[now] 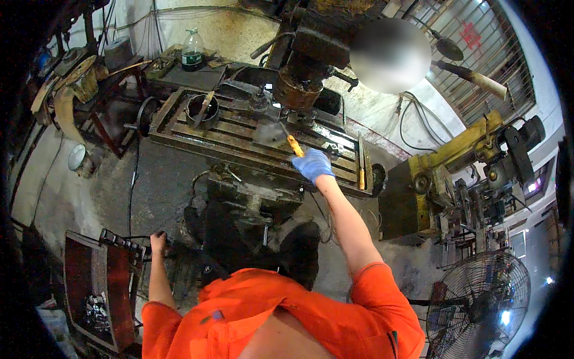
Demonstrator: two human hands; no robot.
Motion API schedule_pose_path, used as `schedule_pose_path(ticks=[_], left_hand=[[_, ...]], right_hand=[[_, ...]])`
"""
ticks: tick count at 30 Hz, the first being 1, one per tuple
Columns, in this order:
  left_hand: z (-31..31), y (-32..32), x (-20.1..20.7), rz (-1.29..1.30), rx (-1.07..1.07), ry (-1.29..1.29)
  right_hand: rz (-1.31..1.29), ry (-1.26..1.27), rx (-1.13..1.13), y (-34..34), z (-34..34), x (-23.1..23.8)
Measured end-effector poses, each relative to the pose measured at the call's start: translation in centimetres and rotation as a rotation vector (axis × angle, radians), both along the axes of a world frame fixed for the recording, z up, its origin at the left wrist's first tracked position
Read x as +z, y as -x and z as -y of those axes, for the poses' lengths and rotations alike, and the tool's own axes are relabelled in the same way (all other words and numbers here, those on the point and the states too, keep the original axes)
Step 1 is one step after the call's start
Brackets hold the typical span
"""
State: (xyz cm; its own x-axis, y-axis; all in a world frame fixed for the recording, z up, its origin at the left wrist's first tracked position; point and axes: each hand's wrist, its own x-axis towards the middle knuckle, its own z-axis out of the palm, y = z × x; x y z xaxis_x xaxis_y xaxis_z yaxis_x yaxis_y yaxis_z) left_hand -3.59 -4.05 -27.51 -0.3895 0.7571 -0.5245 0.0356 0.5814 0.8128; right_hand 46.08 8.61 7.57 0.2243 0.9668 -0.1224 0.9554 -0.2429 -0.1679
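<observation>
Pale walls (239, 33) and a grey floor (161, 200) go around a big, dark machine. Its long metal table (227, 155) has grooves along the top. Over the middle is the machine's round, rusty head (299, 91).

The right hand (314, 166) wears a blue glove and is curled closed around the yellow handle of a thin tool (294, 145). This tool is over the middle of the table, and its thin end points to the far left, near the round head. The left hand (158, 242) is low on the left, well apart from the table. Its fingers look bent by some dark bars, but I cannot tell if it has hold of anything.

On the table's left part sits a black pot (201, 123) with a brush (207, 105) leaning in it. Another yellow-handled tool (362, 175) lies at the right end. Far left stands a clear bottle (192, 51). Near right is a big fan (478, 305).
</observation>
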Motion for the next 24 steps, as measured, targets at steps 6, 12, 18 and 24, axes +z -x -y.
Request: schedule_pose_path(ticks=[6,12,18,24], left_hand=[[0.0,-1.3,2.7,0.027,-0.027,0.113],[-0.8,-2.4,4.6,0.06,-0.187,-0.022],[0.5,-1.9,6.4,-0.111,-0.073,0.006],[-2.0,-4.1,8.5,0.102,-0.015,-0.194]], right_hand=[[-0.028,0.018,0.004,-0.2,0.5,1.1],[-0.057,-0.066,-0.12,-2.1,-1.9,0.9],[-0.049,0.033,0.005,-2.5,1.0,-1.9],[-0.125,0.057,-0.004,-1.5,2.8,0.5]])
